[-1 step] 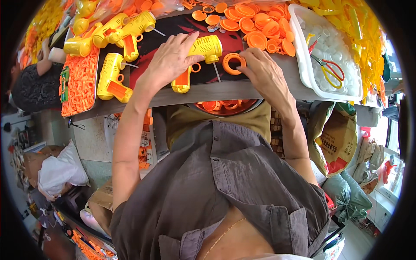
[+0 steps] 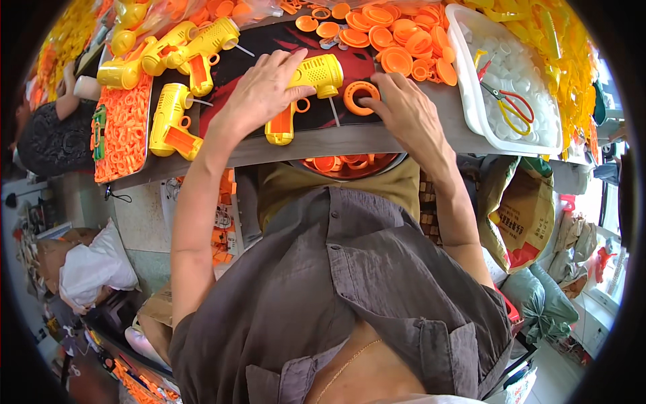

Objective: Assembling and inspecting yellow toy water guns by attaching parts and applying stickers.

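Holding a yellow plastic toy-gun body (image 2: pixel 321 73) with my left hand (image 2: pixel 259 91), I have my fingers clamped over its rear part, the thumb along the near side and the forefinger across the far side. The body lies on its side on a black-and-red patterned sheet (image 2: pixel 282 39) spread over the grey tabletop (image 2: pixel 377 137). Its grip, with an orange inner panel, points toward me, and a thin pale rod (image 2: pixel 335 112) sticks out below the barrel, also toward me.

With my right hand (image 2: pixel 409 111) I pinch a thick orange plastic ring (image 2: pixel 349 99) between thumb and forefinger. I have it just beside the barrel's front end; whether the two touch, I cannot tell.

To my left lies another yellow toy-gun body (image 2: pixel 171 118), near a shallow tray heaped with small orange plastic parts (image 2: pixel 124 138). Beyond it, several more yellow bodies (image 2: pixel 214 39) lie piled together. Past the ring, round orange plastic discs (image 2: pixel 397 60) are heaped on the tabletop. On my right stands a white rectangular plastic bin (image 2: pixel 465 94) of translucent white pieces (image 2: pixel 521 77), with scissors with red and yellow handles (image 2: pixel 527 106) lying on top.
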Demonstrator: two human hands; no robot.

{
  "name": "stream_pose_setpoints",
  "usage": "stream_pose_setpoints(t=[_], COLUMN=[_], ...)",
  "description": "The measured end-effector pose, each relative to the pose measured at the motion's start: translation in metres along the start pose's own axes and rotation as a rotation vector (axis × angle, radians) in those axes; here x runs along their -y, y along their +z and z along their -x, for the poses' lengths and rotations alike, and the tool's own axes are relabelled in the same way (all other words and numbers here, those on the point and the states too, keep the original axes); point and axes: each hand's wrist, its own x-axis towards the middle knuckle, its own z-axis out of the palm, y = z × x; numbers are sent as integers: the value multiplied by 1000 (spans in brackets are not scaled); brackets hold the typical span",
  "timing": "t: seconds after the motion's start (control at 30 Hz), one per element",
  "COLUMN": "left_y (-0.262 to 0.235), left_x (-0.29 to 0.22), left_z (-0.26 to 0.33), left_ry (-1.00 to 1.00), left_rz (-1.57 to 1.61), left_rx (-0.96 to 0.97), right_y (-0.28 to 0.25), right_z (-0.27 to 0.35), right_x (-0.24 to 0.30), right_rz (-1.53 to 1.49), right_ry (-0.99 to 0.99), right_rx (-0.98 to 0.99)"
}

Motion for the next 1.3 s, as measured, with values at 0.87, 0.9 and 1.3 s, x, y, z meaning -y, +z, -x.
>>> stream_pose_setpoints(t=[0.87,0.9,1.3], left_y=[-55,-55,-45], left_x=[-47,-45,-33], left_z=[-20,-22,-29], left_ry=[67,101,51], left_rz=[230,226,349], left_rx=[-156,-164,-105], right_y=[-51,-53,-48], right_z=[-56,-57,-68], right_x=[-10,-10,-14], right_rz=[-816,-774,-720], right_ry=[-314,-341,-430], right_rx=[202,170,226])
